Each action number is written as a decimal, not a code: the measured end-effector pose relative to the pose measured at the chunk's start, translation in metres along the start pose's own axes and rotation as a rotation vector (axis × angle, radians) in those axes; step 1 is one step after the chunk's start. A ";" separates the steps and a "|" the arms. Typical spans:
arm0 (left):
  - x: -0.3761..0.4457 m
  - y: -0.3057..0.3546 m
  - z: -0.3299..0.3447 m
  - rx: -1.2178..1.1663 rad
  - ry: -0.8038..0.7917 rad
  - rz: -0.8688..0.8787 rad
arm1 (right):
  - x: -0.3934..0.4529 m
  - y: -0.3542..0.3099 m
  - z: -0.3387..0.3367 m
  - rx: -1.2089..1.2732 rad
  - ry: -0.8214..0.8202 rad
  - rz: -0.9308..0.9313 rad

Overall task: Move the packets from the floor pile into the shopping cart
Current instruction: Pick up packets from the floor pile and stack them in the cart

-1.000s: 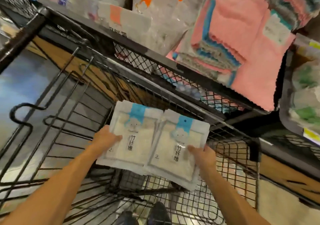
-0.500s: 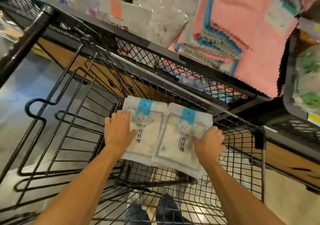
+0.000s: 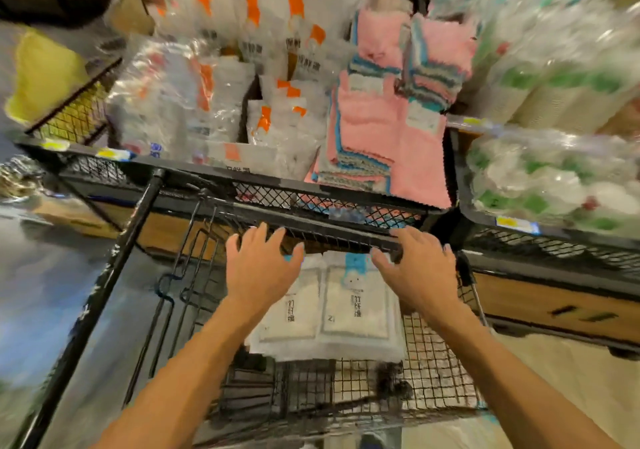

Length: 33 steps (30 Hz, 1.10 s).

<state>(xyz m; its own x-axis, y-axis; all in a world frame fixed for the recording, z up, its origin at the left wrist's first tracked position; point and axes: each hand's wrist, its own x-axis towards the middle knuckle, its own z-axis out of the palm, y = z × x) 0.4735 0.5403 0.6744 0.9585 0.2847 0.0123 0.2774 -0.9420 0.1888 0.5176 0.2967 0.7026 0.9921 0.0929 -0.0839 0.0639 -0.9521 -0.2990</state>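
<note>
Two white packets with blue tops lie side by side inside the black wire shopping cart (image 3: 433,362): the left packet (image 3: 294,324) and the right packet (image 3: 356,310). My left hand (image 3: 259,268) hovers above the left packet with fingers spread and holds nothing. My right hand (image 3: 419,275) hovers above the right packet's right edge, fingers spread, also holding nothing. The floor pile is out of view.
A black mesh shelf rim (image 3: 311,202) runs just beyond the cart. On it stand white packets with orange marks (image 3: 270,109) and pink cloths (image 3: 388,130). Clear-wrapped green and white rolls (image 3: 554,171) fill the shelf at right. The cart's black handle bar (image 3: 114,275) slants at left.
Both hands have let go of the two packets, which now lie in the cart. The hands have lifted with fingers spread, and the camera has tilted up toward the shelf.
</note>
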 end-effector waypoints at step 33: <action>-0.325 0.463 -0.063 -0.023 -0.056 0.905 | -0.464 0.395 -0.225 0.074 0.558 0.745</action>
<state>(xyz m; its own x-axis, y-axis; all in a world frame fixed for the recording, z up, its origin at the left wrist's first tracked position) 0.2861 0.0226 0.8195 0.8113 -0.5726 0.1179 -0.5846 -0.7974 0.1495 0.1071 -0.1877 0.8369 0.6837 -0.7060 0.1846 -0.5980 -0.6870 -0.4128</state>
